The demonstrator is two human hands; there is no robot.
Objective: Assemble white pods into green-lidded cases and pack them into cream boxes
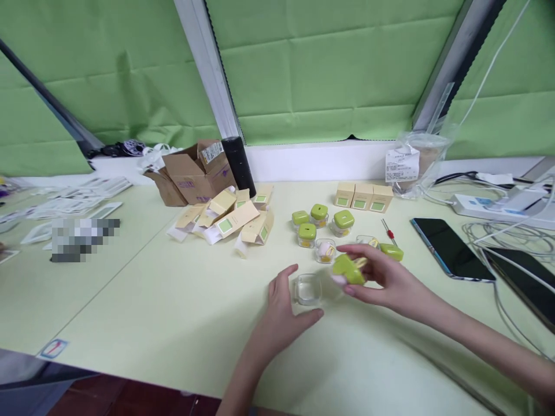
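Observation:
My left hand rests on the table with thumb and fingers spread around the near side of a small clear square cup. Whether it touches the cup I cannot tell. A little to the right and above the table, my right hand pinches a green lid, slightly blurred, with something white and something yellow beside it. Just behind stand several small clear containers with green lids. An uncovered container holds something white and yellow; another is partly hidden by my right hand. Near it lies a loose green lid.
Opened beige boxes lie piled before a brown carton and a black bottle. Three closed boxes stand at the back. On the right are a red-handled tool, a phone, cables and a power strip.

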